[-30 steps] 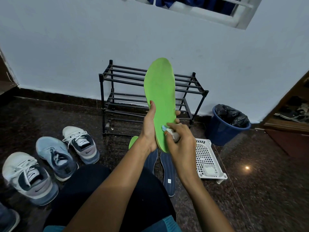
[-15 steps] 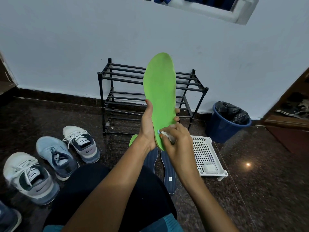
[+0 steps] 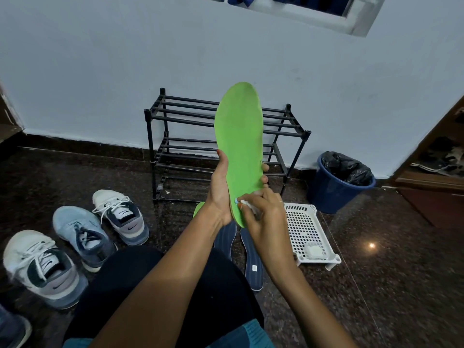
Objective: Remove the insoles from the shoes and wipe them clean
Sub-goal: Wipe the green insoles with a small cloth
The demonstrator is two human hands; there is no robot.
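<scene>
gripping green insole, seemingly pinching wipe

1 head-worn view, facing forward and down toward floor.

Open floor right of white basket; shoes crowd the left.

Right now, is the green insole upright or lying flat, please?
Upright: the left hand grips the green insole low down, toe end pointing up before the shoe rack; the right hand holds a white wipe to it.
</scene>
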